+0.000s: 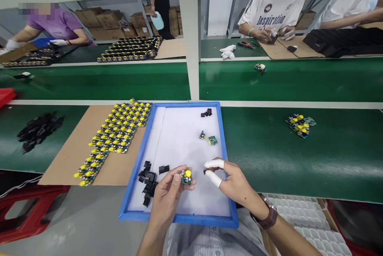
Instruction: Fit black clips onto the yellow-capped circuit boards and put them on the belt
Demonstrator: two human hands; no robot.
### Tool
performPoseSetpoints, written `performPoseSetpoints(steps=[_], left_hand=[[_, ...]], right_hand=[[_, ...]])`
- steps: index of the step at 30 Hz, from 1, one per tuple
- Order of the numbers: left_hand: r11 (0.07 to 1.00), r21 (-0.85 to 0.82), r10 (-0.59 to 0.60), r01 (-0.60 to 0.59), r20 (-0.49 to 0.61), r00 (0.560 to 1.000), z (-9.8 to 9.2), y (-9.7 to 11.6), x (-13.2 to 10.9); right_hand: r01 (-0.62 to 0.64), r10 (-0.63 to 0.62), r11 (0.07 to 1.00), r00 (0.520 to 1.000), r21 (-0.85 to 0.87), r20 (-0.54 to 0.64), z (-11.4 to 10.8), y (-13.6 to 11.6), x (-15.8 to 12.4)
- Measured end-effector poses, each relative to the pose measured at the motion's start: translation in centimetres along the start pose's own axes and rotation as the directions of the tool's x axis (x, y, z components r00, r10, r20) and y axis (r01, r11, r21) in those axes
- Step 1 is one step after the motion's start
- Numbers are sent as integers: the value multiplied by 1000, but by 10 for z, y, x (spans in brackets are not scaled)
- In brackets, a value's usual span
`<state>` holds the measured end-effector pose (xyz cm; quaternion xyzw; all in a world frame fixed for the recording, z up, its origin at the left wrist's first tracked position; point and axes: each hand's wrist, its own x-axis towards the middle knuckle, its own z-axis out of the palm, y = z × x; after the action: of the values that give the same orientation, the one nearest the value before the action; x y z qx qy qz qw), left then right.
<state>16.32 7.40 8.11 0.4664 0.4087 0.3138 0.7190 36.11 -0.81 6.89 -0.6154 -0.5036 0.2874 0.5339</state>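
Note:
My left hand (169, 192) is closed on a small circuit board with a yellow part (186, 176), held just above the blue-rimmed white tray (224, 144). My right hand (231, 184), with white finger cots on two fingertips, pinches a tiny black part (205, 172) a little to the right of the board. A pile of small black parts (149, 180) lies on the tray by my left hand. Further back on the tray lie two small boards (208, 138) and a few more black parts (206, 113).
Rows of yellow-topped boards (115, 136) lie on a cardboard sheet (64, 160) left of the tray. A heap of black parts (37, 130) sits far left, a few boards (299, 125) right. Other people work across the green conveyor belt (269, 80). A grey post (191, 36) stands behind the tray.

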Motion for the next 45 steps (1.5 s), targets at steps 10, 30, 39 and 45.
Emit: performPoseSetpoints(steps=[10,30,39,45], left_hand=[[995,102,5,-17,119,993,1,-3,-3],[873,428,198,-234,127,972,13,-3,-14],[981,141,94,-132,246,965,5,1,-9],[994,-31,104,-100,187,977,4,-6,-6]], right_hand=[[53,-57,993,998,107,34,-4,-3,-5],[-229,262,863,965,450,-12,0,6,-12],[-260,296,843,955,470,-2,5,0,-14],[-211,248,861,969,463,-20,6,-4,-17]])
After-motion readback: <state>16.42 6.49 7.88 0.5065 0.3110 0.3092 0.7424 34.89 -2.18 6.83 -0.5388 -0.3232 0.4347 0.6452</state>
